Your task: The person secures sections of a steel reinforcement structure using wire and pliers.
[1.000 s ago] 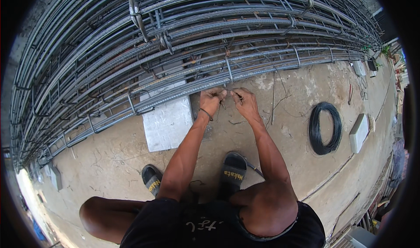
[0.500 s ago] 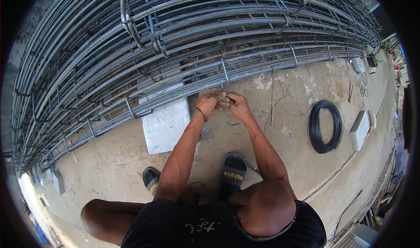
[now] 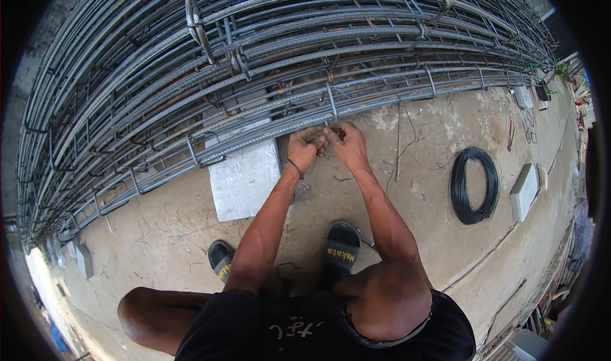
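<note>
My left hand (image 3: 307, 148) and my right hand (image 3: 347, 146) meet just below the near lower edge of a long steel rebar cage (image 3: 280, 129). The fingers of both are closed and pinched together close to a square stirrup (image 3: 331, 100) on its bottom bars. Whatever lies between the fingertips is too small to make out. A dark band circles my left wrist. Beside that forearm lies a flat silvery-white slab (image 3: 240, 186), partly under the cage.
More rebar cages (image 3: 254, 33) are stacked beyond. To the right lie a coil of black wire (image 3: 457, 189) and a pale grey block (image 3: 524, 192) on the concrete floor (image 3: 414, 234). Thin wire scraps are scattered about. My sandalled feet (image 3: 342, 249) are below my hands.
My right hand has risen slightly and turned, its back now more in view. My left hand has shifted a little. The fingers of both remain pinched, and the view has shifted slightly.
</note>
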`<action>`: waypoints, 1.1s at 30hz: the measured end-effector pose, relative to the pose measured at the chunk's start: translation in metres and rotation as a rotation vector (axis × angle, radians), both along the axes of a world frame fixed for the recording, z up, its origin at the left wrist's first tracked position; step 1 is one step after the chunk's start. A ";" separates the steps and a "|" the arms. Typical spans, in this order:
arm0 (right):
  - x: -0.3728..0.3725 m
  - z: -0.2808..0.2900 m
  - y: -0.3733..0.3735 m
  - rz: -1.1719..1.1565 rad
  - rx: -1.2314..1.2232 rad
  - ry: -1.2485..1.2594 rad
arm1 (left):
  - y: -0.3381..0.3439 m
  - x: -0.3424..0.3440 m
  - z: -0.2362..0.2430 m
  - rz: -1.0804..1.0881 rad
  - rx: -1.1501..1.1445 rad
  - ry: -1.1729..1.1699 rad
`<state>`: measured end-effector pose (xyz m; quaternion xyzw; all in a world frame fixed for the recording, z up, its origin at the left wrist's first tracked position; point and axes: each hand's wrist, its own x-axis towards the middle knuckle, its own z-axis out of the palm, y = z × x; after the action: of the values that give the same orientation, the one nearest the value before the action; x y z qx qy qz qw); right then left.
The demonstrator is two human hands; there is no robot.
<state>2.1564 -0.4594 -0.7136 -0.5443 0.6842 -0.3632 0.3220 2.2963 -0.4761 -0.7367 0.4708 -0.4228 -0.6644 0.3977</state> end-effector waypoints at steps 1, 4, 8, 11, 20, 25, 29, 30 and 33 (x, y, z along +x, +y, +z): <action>0.000 0.004 0.000 0.015 -0.032 0.024 | 0.001 -0.002 -0.001 0.024 -0.006 -0.016; -0.006 0.003 -0.002 0.129 -0.138 0.059 | -0.002 0.000 -0.004 0.049 -0.034 -0.095; -0.016 -0.008 -0.005 0.276 -0.295 0.220 | -0.002 0.000 0.006 0.033 0.030 -0.132; -0.019 -0.010 -0.005 0.314 -0.371 0.300 | -0.003 0.008 0.018 -0.045 0.177 0.016; 0.008 -0.040 0.002 -0.057 -0.276 -0.724 | -0.005 -0.003 0.038 -0.048 0.176 -0.114; 0.004 -0.032 0.002 -0.018 -0.008 -0.778 | -0.003 -0.003 0.026 0.058 0.118 -0.089; -0.002 -0.033 -0.001 -0.009 -0.027 -0.488 | -0.005 -0.002 -0.007 0.053 -0.089 -0.392; -0.004 -0.029 0.000 -0.007 -0.024 -0.396 | -0.004 -0.003 -0.009 0.052 -0.167 -0.470; -0.004 -0.015 0.003 -0.011 -0.034 -0.136 | -0.003 -0.010 -0.013 0.080 -0.360 -0.643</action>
<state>2.1526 -0.4565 -0.7283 -0.5202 0.6573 -0.4127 0.3564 2.2866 -0.4789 -0.7501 0.5940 -0.6174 -0.3816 0.3469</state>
